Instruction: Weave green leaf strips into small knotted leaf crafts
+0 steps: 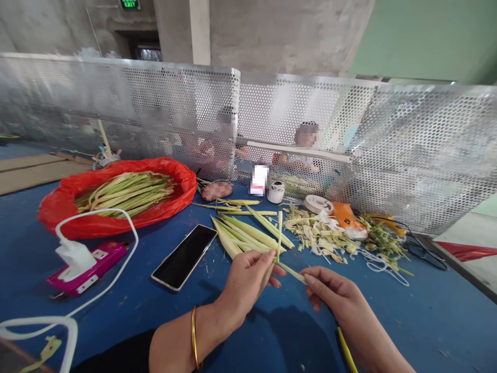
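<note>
My left hand (248,282) pinches a pale green leaf strip (278,235) that stands up and bends near my fingers. My right hand (334,295) grips the other end of the same strip just to the right. Both hands hover over the blue table (388,321) near its front. A gold bangle (193,336) circles my left wrist. Just beyond my hands lies a small bundle of cut strips (248,230).
A red plastic bag (73,207) full of green strips sits at the left. A phone (184,256) lies by my left hand, and a pink power strip (87,267) with a white charger lies further left. Leaf scraps (322,233), tape rolls and a perforated metal screen (310,129) stand behind.
</note>
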`<control>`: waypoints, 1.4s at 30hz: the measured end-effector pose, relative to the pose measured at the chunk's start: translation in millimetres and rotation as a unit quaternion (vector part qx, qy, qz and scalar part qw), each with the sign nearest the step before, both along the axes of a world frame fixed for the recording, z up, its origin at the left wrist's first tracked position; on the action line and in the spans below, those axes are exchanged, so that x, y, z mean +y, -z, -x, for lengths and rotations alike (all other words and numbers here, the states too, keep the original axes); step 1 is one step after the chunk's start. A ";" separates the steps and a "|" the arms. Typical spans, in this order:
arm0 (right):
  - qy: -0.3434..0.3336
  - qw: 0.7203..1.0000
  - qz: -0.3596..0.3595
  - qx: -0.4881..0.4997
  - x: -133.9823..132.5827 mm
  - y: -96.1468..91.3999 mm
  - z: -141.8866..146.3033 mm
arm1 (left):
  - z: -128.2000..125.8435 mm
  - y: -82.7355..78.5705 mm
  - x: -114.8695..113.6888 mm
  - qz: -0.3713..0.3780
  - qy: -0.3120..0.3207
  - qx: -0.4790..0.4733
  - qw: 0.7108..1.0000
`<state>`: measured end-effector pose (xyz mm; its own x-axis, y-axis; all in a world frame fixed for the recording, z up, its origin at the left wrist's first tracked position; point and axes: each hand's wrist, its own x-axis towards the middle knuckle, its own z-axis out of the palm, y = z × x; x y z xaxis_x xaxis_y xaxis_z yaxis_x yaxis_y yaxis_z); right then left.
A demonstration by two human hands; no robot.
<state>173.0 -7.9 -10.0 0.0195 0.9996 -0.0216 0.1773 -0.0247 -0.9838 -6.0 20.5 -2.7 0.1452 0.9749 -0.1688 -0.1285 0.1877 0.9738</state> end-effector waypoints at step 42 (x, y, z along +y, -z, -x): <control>-0.012 0.754 -0.496 -0.429 -28.8 2.5 24.7 | -6.3 2.1 -10.5 0.139 0.079 -0.129 0.979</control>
<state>148.3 -36.7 -12.6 -0.4176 0.5151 0.7485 0.7489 0.6616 -0.0374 0.3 10.0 -4.8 0.3629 0.8587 -0.3618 -0.3113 0.4777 0.8215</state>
